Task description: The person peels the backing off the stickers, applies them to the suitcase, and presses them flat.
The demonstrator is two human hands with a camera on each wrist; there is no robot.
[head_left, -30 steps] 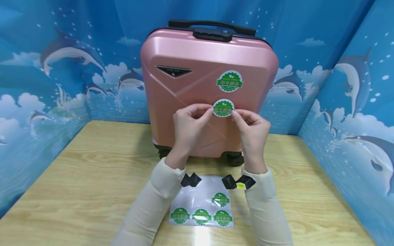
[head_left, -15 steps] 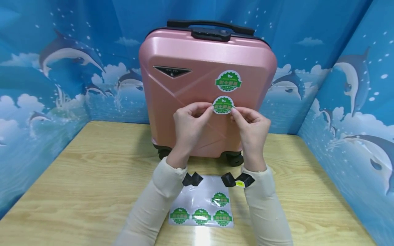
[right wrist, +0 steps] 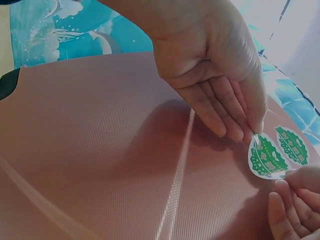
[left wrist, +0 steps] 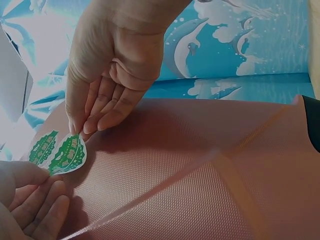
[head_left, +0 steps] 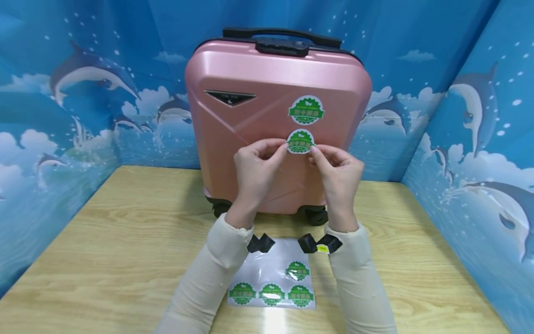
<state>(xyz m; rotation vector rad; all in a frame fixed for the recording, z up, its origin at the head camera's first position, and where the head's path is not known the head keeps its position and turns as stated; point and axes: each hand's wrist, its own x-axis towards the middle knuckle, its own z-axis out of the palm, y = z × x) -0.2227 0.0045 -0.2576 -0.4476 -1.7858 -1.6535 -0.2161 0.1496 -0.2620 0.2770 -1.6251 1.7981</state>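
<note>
Head: left hand point(head_left: 255, 171) and right hand point(head_left: 340, 178) pinch opposite edges of sticker point(head_left: 301, 140), mid-frame, in front of case point(head_left: 275, 72). Left wrist: pinched sticker at lower left. Right wrist: sticker at lower right, second sticker point(right wrist: 293, 145) just beside.

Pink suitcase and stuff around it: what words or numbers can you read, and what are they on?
"JING PIN", slightly blurred: dark badge on the pink suitcase.
Probably "时令鲜果": upper sticker, held sticker, sheet stickers.
Stickers' tiny lettering: too small to read.
Yellow label on black wrist device: too small.
</note>
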